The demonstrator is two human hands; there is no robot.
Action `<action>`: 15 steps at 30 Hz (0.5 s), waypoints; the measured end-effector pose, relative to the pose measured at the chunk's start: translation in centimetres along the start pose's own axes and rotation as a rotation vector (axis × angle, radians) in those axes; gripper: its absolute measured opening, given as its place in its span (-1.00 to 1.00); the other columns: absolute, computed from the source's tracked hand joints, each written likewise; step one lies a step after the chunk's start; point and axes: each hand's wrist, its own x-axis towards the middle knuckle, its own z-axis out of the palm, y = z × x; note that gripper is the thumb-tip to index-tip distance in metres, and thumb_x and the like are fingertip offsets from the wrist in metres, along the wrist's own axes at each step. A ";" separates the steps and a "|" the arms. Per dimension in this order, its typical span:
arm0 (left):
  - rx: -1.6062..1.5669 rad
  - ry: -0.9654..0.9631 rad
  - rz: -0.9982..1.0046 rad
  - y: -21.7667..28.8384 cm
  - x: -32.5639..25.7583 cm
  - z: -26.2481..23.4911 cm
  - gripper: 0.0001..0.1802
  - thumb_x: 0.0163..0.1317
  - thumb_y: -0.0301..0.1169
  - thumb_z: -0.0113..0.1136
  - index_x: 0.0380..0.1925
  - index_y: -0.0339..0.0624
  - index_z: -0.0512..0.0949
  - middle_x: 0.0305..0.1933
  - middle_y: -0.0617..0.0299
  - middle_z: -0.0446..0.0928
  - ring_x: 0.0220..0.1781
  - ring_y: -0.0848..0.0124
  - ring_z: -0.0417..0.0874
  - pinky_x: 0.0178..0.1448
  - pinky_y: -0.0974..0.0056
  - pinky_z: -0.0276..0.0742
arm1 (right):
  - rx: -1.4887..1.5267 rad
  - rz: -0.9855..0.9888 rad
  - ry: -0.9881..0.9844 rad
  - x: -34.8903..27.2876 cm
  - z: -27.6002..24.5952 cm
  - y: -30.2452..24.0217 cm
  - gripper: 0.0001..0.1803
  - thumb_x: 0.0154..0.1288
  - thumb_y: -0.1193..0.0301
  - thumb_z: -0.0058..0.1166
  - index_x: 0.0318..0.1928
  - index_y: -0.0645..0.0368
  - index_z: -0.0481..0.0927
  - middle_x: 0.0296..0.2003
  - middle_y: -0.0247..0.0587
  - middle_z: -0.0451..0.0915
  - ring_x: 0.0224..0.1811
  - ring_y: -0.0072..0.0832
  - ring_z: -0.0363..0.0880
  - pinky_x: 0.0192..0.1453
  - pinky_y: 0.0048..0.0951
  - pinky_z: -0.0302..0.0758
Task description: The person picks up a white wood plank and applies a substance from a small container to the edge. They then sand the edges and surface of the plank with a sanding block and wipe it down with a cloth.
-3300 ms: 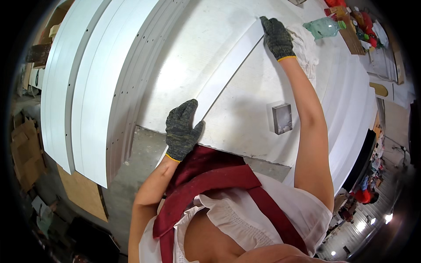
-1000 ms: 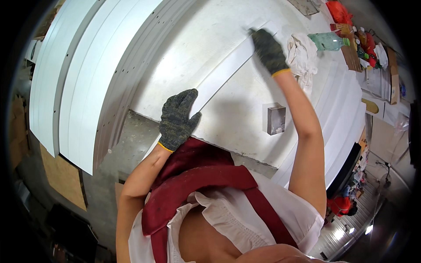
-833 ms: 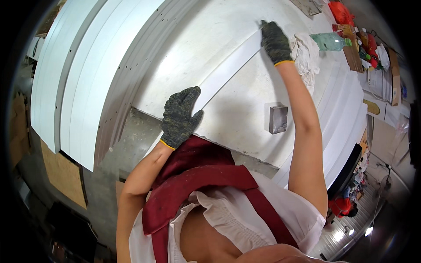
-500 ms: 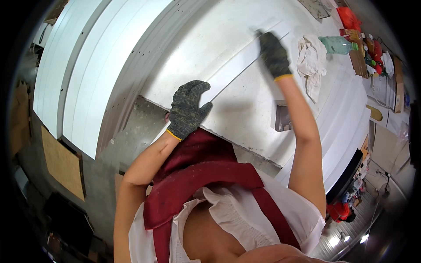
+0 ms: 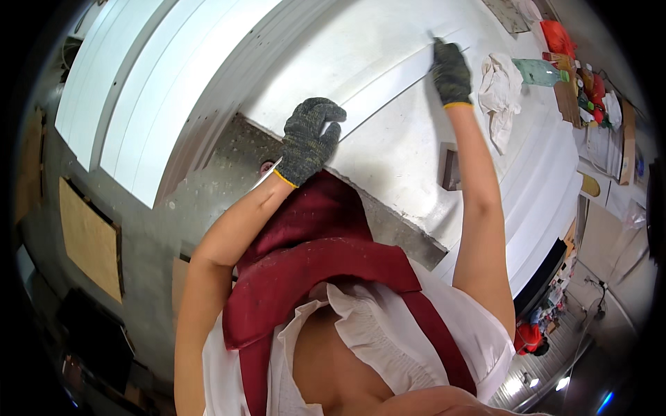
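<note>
At the front edge of the white table [image 5: 388, 156], close by the dark red apron [image 5: 319, 263], the gloved left hand [image 5: 310, 135] holds one part of a long white strip [image 5: 385, 87], with fingers and thumb curled in close around it. The strip slants across the table, away and to the right. A bit of it seems to poke out past the left wrist, over the edge.

Farther up, the gloved right hand [image 5: 451, 75] is on the far part of the strip. It is blurry, so I can't tell if its fingers pinch something. It looks like the step is rubbing or working along the strip. I think the next move needs a steady left hand and a light, straight right one.

There is bare table on both sides of the strip. A small dark box [image 5: 451, 168] sits near the right forearm. Past the right hand, a white cloth [image 5: 499, 97] and a green bottle [image 5: 541, 72] leave less room. Tall white panels [image 5: 173, 76] stand to the left.
</note>
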 end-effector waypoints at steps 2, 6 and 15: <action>-0.047 0.033 -0.008 -0.7 -0.2 -0.2 -0.72 0.01 -0.69 0.14 -0.27 -0.17 0.62 -0.16 0.10 0.62 -0.05 0.17 0.63 0.11 0.19 0.54 | -0.132 -0.029 -0.003 0.1 -0.6 -1.9 -0.56 0.35 0.53 -0.20 0.21 0.12 0.48 0.03 -0.01 0.58 0.07 -0.05 0.54 0.18 -0.11 0.51; 0.024 0.182 0.028 -1.6 -0.2 -0.2 -0.66 0.07 -0.76 -0.05 -0.22 -0.23 0.59 -0.15 0.06 0.59 -0.06 0.24 0.64 0.07 0.22 0.56 | 0.058 -0.437 0.000 -7.9 -1.2 -15.1 -0.52 0.30 0.59 -0.20 0.24 0.15 0.44 0.00 -0.02 0.56 0.05 -0.11 0.55 0.12 -0.09 0.55; -0.148 0.286 -0.041 0.1 -8.0 -10.2 -0.75 0.22 -0.62 0.10 -0.13 -0.21 0.63 -0.07 0.11 0.62 0.06 0.21 0.57 0.18 0.20 0.47 | -0.033 -0.016 0.013 -3.9 -1.4 -7.5 -0.59 0.39 0.51 -0.22 0.19 0.14 0.51 0.03 0.04 0.60 0.04 -0.06 0.58 0.17 -0.12 0.50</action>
